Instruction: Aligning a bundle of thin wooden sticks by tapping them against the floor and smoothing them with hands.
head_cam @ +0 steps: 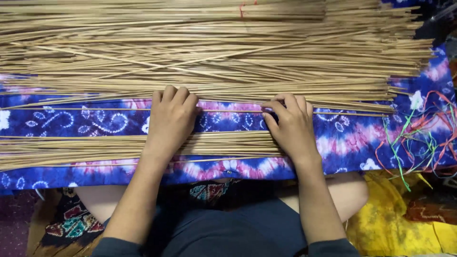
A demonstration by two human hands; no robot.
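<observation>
Big stick pile [214, 52] unsorted above; small stick row [71, 147] laid near lap. Left hand [170, 121] flat, fingers at pile edge; right hand [290, 124] pinching single stick [333, 113]. Most sticks left.

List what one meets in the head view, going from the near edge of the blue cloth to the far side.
Small bundle of thin sticks → single stick lying across the blue patterned cloth → large heap of sticks.
</observation>
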